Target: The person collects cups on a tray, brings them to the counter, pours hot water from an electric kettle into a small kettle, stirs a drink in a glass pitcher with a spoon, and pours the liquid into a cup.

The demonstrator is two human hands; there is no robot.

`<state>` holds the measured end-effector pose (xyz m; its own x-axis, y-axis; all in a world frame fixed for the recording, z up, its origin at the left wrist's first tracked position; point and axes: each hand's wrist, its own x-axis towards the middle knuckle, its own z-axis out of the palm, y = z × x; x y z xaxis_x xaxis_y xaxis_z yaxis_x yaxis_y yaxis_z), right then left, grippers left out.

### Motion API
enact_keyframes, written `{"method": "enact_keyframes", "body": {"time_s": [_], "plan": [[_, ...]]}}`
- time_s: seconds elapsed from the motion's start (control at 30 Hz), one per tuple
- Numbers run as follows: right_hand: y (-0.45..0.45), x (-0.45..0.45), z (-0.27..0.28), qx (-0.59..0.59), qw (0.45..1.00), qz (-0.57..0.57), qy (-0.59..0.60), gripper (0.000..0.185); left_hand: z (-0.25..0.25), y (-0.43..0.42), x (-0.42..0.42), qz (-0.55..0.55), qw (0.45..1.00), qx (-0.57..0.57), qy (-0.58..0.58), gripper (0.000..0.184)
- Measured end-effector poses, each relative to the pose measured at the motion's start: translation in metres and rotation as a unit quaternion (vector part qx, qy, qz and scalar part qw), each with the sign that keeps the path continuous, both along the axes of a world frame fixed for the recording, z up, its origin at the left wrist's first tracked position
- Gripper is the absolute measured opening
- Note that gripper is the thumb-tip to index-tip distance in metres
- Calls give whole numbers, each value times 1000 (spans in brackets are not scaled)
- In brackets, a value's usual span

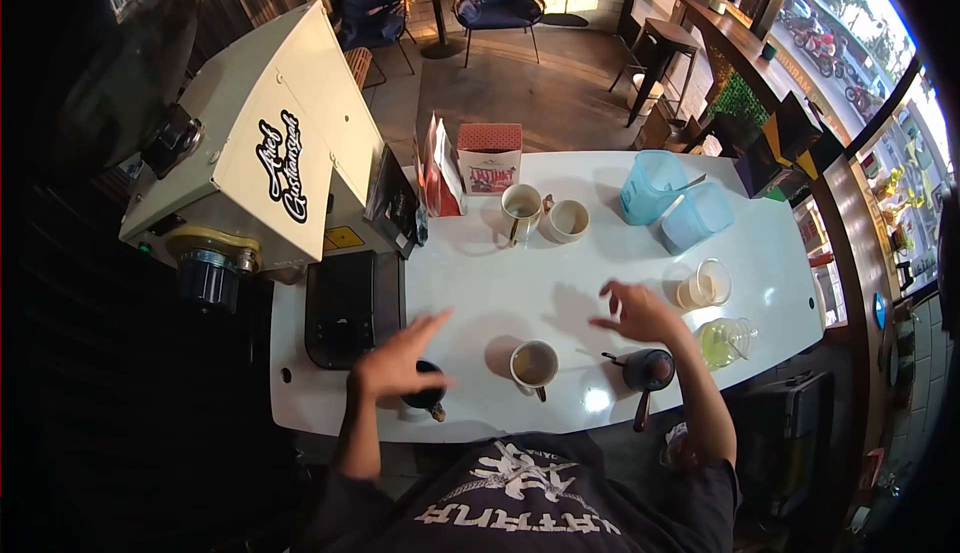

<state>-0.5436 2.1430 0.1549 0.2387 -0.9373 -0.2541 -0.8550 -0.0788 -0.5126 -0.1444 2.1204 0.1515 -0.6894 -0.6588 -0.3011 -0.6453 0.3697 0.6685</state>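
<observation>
My left hand [393,361] is held over the front left of the table with its fingers stretched out. Partly hidden beneath it is a dark cup [430,395] with a brown handle; whether they touch I cannot tell. My right hand [637,313] hovers over the right half, fingers apart and slightly bent, holding nothing. Between the hands, nearer the front edge, stands a light mug [534,364] with something inside. Below my right hand is a small dark pot [648,370] with a brown handle pointing toward me.
A cream machine [270,143] towers at left above a black base [355,310]. Farther back are a pitcher-like cup [521,203], a small cup [569,221], a red-and-white box [490,168] and bags [443,173]. Blue containers [650,191], a plastic cup [705,286] and a green-liquid vessel [722,343] stand right.
</observation>
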Motion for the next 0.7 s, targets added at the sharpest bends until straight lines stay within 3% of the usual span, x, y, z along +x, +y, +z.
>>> {"method": "enact_keyframes", "body": {"time_s": [0.07, 0.17, 0.23, 0.27, 0.37, 0.7], "plan": [[35, 5, 11, 7, 1000, 5, -14, 54, -32, 34, 13, 22, 997, 4, -72, 109], [67, 11, 15, -44, 997, 38, -53, 53, -44, 66, 2, 52, 993, -26, -106, 99], [78, 21, 21, -33, 994, -46, -91, 47, -69, 73, -4, 126, 976, -168, -65, 76], [82, 26, 23, -32, 994, -45, -92, 47, -74, 75, -9, 127, 976, -166, -66, 76], [96, 37, 21, -88, 984, -85, -128, 38, -79, 75, -24, 179, 939, -284, -73, 52], [123, 35, 8, -214, 945, -219, -112, 20, -97, -29, -41, 179, 925, -335, 24, 44]]}}
